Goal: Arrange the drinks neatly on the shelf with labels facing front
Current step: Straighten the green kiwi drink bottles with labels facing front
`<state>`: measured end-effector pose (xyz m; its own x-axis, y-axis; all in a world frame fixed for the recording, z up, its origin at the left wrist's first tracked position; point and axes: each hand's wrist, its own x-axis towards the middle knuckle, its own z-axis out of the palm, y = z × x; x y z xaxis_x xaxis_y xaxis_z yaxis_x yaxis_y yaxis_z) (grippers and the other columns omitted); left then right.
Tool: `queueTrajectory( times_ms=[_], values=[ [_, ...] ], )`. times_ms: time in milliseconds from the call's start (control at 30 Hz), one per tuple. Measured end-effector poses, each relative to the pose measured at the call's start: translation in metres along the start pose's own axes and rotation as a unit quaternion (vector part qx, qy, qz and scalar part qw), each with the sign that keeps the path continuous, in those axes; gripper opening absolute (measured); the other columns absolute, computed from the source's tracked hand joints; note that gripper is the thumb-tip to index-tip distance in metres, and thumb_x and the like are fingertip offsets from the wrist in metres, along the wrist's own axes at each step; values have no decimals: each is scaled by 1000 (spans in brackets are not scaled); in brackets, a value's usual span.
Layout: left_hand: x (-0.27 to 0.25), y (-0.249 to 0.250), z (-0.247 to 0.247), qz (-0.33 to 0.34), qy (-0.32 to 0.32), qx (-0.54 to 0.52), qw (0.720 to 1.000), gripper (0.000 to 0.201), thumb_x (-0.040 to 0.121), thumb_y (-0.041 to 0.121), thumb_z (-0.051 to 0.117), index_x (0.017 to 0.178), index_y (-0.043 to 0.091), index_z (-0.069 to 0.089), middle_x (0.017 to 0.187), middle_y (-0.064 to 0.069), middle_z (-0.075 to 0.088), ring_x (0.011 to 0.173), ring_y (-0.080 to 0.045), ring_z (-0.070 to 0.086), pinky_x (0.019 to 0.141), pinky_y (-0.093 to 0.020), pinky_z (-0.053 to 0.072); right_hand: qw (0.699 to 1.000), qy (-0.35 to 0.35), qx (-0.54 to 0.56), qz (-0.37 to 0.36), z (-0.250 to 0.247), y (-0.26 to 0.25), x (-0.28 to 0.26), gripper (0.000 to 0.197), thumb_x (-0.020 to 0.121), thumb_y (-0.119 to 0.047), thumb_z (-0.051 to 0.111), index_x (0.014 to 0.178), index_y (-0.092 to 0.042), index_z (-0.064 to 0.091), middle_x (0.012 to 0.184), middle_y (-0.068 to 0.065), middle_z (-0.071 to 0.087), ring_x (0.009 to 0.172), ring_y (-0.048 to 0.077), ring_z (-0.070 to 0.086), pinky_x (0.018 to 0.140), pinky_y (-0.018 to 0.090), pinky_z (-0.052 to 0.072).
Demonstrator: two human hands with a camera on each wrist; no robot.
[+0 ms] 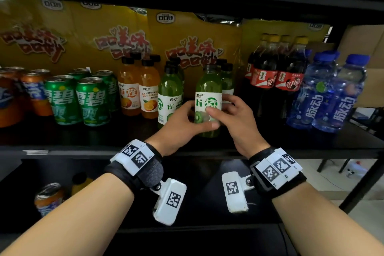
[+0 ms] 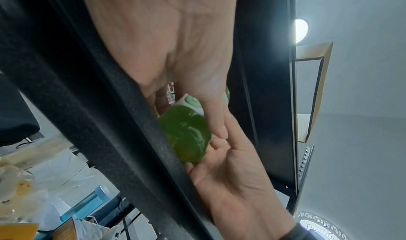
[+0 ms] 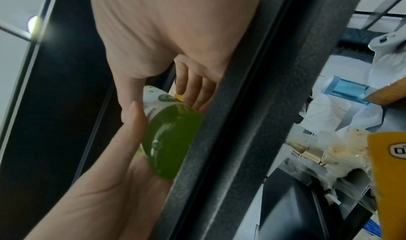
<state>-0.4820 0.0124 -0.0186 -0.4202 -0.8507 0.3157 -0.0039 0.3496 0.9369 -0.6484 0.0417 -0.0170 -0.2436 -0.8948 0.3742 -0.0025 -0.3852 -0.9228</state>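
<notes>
Nearest to me are my two forearms, each with a black wrist strap carrying white tagged blocks. On the lower shelf point(image 1: 197, 210) below them an orange can point(image 1: 48, 198) lies tilted in the dark, left of my arms.

Past the wrists, my left hand point(image 1: 178, 122) and right hand point(image 1: 236, 118) both grip the same green bottle point(image 1: 208, 101). The left wraps its lower part from the left, thumb across the front of the label; the right closes on it from the right, thumb also on the label. The bottle stands upright at the front of the middle shelf point(image 1: 83, 148), label facing me (white, with a kiwi picture). From the wrist cameras I see its round green bottom point(image 2: 186, 132) between both palms, just above the shelf's front edge; whether it touches the board I cannot tell.

Just left of it stands another green bottle point(image 1: 169, 93), with more behind both. Further left are two orange juice bottles point(image 1: 138, 87), then green cans point(image 1: 78, 98), then orange cans point(image 1: 35, 91) at the far left. To the right are cola bottles point(image 1: 276, 72) with yellow caps, then blue water bottles point(image 1: 328, 93) at the shelf's end.

Along the back stand yellow cartons point(image 1: 187, 37) with red lettering.
</notes>
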Motion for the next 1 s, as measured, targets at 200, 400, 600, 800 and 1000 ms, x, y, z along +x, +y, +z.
queueTrajectory(
  times_ms=[200,400,600,800,1000],
  values=[
    [-1,7,-3,-45,-42,-89,994,49,94,3,66,138,23,60,119,-3,76,112,-18,71,94,-28,58,999,-1,39,-6,-4,0,-2,32,84,-14,82,113,-11,70,108,10,79,104,25,76,86,33,61],
    [-6,9,1,-8,-15,-90,996,64,90,15,76,147,27,50,124,-12,71,116,-21,69,101,-35,55,998,-27,47,-11,-4,-2,-7,48,73,-30,84,116,-10,74,114,14,77,109,27,74,94,39,60],
    [-6,14,-2,-43,-42,-108,992,50,97,16,66,144,28,54,125,-7,72,115,-20,70,101,-42,56,996,-11,86,5,-6,-2,-5,43,77,-20,83,116,-11,67,109,11,79,103,25,76,87,36,63],
    [-8,12,-1,-38,-28,-110,993,45,97,15,67,141,18,57,122,-7,74,113,-19,71,93,-40,61,999,-8,35,-13,-3,-2,-6,56,70,-35,85,119,-13,70,113,9,77,107,23,74,93,36,60],
    [-5,7,-2,-26,-22,-102,994,53,94,17,72,143,26,54,123,-8,72,112,-17,71,90,-34,60,998,-28,53,-8,-6,-1,-7,46,74,-28,83,117,-15,73,112,7,79,108,24,75,87,32,62]
  ],
)
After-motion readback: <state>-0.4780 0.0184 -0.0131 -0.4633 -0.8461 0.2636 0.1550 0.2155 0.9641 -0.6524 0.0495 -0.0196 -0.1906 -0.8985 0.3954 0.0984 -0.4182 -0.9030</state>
